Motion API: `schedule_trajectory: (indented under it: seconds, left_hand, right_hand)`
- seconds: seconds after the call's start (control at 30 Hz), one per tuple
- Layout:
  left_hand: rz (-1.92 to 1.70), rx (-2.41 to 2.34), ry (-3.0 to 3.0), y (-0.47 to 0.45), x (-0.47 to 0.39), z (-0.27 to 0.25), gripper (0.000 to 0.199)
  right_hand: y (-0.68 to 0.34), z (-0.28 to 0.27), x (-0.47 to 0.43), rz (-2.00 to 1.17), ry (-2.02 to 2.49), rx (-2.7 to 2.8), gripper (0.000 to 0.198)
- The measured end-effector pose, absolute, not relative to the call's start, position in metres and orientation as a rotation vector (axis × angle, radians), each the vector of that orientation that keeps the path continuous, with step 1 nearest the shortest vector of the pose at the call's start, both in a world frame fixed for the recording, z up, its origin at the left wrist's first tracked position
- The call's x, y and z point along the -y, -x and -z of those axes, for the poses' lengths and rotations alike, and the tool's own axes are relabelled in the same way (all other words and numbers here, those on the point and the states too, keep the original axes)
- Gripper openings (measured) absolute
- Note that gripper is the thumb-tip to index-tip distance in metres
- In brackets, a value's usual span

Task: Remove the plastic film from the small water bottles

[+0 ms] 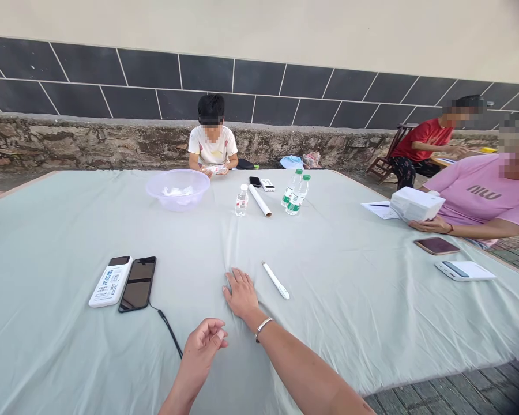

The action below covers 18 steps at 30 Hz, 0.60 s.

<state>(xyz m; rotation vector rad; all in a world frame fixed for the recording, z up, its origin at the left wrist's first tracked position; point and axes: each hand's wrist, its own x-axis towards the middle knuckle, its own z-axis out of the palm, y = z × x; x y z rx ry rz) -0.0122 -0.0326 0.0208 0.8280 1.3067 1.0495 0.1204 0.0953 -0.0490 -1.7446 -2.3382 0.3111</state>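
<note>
My right hand [242,294] lies flat on the cloth-covered table, palm down and fingers stretched out, with a silver bracelet [263,329] at its wrist. Just right of it rests a slim white pen-like object [275,280], apart from the fingers. My left hand [203,346] hovers nearer to me with its fingers curled in and the thumb close to them; nothing shows in it. To its left are a black phone [137,283] with a dark wrist strap [170,332] and a white power bank [111,282] beside it.
Farther back stand a translucent purple basin [178,190] with white material inside, a small bottle [241,200], a white roll [260,201] and two green-capped bottles [297,196]. A person [213,147] sits opposite. On the right, a person in pink [480,190] holds a white box [416,204].
</note>
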Motion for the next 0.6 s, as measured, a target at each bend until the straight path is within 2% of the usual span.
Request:
schedule_trajectory:
  seconds: [0.6]
  left_hand:
    - [-1.070, -1.316, -0.843, 0.0150, 0.0304, -0.0243, 0.042]
  right_hand:
    - [-0.1199, 0.0490, -0.0960, -0.318, 1.757, 2.355, 0.049]
